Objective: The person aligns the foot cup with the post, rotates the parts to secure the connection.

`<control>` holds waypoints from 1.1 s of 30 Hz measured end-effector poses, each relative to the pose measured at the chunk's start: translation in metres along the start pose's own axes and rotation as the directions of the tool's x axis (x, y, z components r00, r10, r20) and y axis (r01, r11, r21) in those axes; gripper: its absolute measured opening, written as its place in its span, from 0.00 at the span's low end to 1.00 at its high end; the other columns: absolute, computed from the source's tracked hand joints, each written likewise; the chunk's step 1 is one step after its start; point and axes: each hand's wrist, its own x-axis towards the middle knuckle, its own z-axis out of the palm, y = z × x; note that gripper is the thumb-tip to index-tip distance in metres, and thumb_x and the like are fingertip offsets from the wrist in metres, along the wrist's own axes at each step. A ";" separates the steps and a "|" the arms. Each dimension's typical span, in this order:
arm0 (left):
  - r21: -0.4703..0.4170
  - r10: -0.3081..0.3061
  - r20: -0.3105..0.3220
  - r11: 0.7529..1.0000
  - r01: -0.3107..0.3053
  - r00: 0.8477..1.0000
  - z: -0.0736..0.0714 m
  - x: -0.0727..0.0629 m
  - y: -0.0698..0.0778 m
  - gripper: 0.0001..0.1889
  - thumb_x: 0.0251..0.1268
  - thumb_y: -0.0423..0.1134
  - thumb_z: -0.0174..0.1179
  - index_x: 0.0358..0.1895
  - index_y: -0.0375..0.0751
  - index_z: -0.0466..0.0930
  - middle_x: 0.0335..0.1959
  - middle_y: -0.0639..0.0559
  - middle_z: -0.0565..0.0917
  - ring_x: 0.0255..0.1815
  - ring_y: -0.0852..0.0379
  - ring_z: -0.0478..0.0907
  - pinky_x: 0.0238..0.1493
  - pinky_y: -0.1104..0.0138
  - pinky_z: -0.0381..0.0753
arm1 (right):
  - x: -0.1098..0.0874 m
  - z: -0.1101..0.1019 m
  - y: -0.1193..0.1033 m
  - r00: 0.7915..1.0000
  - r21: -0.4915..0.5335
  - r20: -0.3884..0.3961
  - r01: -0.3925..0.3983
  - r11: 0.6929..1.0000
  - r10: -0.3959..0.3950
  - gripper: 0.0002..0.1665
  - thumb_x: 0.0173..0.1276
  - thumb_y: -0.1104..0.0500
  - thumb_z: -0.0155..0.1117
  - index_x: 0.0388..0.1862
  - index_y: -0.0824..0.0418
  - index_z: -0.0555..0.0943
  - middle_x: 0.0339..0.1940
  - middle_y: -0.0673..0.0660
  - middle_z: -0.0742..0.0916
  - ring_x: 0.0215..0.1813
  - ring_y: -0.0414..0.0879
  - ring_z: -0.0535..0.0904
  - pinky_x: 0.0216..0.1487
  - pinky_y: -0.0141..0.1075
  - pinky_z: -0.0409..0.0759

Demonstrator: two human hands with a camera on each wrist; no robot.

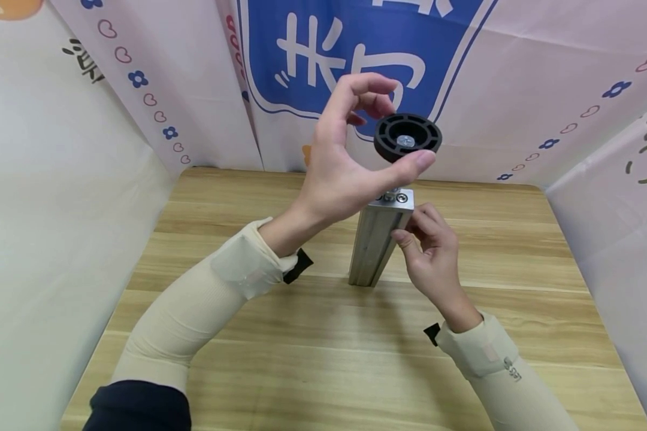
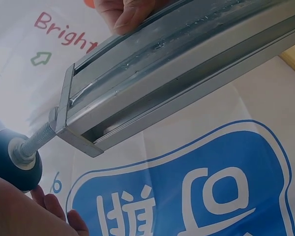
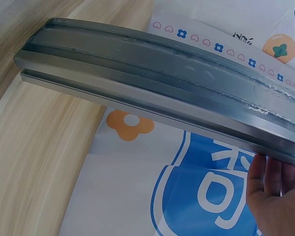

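An upright aluminium profile (image 1: 374, 239) stands on the wooden tabletop, with a metal end plate (image 1: 402, 199) across its top. From that plate a threaded rod (image 2: 39, 137) sticks out and carries a round black levelling foot (image 1: 408, 124). My left hand (image 1: 341, 173) holds the foot by its rim, thumb on the near side and fingers curled around the far side. Lower down, my right hand (image 1: 434, 257) grips the profile's right side near its top. In the right wrist view, its fingers (image 3: 273, 179) touch the profile's edge.
The wooden tabletop (image 1: 302, 359) runs up to a printed cloth wall (image 1: 463, 137) with a blue panel behind the profile. Pale cloth walls (image 1: 59, 209) also stand at the left and right. Light sleeves (image 1: 189, 305) cover both forearms.
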 end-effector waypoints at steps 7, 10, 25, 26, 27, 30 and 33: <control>-0.023 0.014 0.011 1.000 -0.014 1.000 0.000 0.000 0.000 0.35 0.50 0.40 0.77 0.60 0.29 0.74 0.49 0.42 0.84 0.54 0.61 0.75 0.58 0.69 0.66 | 0.000 0.000 0.000 1.000 -0.003 0.001 0.000 1.000 0.000 0.20 0.69 0.65 0.70 0.54 0.80 0.83 0.41 0.44 0.80 0.39 0.39 0.77 0.40 0.26 0.80; -0.046 0.021 0.016 0.999 -0.020 1.000 0.001 0.000 -0.001 0.34 0.50 0.40 0.75 0.60 0.28 0.74 0.50 0.42 0.84 0.54 0.61 0.76 0.57 0.70 0.66 | 0.000 0.000 0.000 1.000 0.000 -0.001 -0.002 1.000 0.002 0.20 0.68 0.67 0.70 0.53 0.81 0.83 0.41 0.44 0.80 0.39 0.39 0.77 0.40 0.26 0.80; -0.229 0.036 0.049 0.973 -0.024 0.998 0.005 -0.002 -0.005 0.27 0.59 0.38 0.62 0.58 0.23 0.71 0.55 0.31 0.85 0.59 0.50 0.82 0.67 0.67 0.71 | 0.000 0.001 -0.001 1.000 -0.006 -0.005 -0.015 1.000 0.015 0.18 0.68 0.69 0.69 0.53 0.80 0.83 0.41 0.44 0.81 0.40 0.37 0.78 0.41 0.26 0.81; -0.235 0.034 0.053 0.972 -0.021 0.998 0.005 -0.002 -0.005 0.27 0.60 0.38 0.60 0.58 0.23 0.70 0.56 0.30 0.85 0.59 0.50 0.82 0.67 0.67 0.72 | 0.000 0.001 -0.001 1.000 -0.006 -0.005 -0.017 1.000 0.017 0.18 0.67 0.70 0.69 0.53 0.80 0.83 0.41 0.44 0.81 0.40 0.37 0.78 0.41 0.26 0.81; -0.242 0.033 0.056 0.970 -0.018 0.998 0.005 -0.002 -0.005 0.26 0.61 0.38 0.58 0.58 0.23 0.70 0.56 0.30 0.84 0.59 0.49 0.82 0.67 0.66 0.73 | 0.000 0.001 -0.002 1.000 -0.007 -0.006 -0.020 1.000 0.020 0.18 0.67 0.71 0.69 0.53 0.80 0.83 0.41 0.44 0.81 0.40 0.37 0.78 0.41 0.26 0.81; -0.274 0.021 0.070 0.962 -0.001 0.997 0.006 -0.003 -0.005 0.26 0.62 0.38 0.54 0.59 0.21 0.69 0.57 0.28 0.83 0.59 0.46 0.82 0.66 0.63 0.79 | 0.001 0.001 -0.002 1.000 -0.013 -0.006 -0.028 1.000 0.028 0.16 0.67 0.73 0.68 0.52 0.80 0.84 0.41 0.44 0.81 0.40 0.37 0.78 0.42 0.26 0.81; -0.317 0.004 0.088 0.948 0.024 0.996 0.006 -0.004 -0.005 0.26 0.63 0.38 0.51 0.60 0.20 0.68 0.59 0.27 0.82 0.60 0.44 0.82 0.65 0.59 0.83 | 0.001 0.002 -0.003 0.999 -0.019 -0.005 -0.031 0.999 0.031 0.15 0.66 0.75 0.67 0.52 0.80 0.84 0.41 0.44 0.81 0.40 0.37 0.79 0.42 0.26 0.82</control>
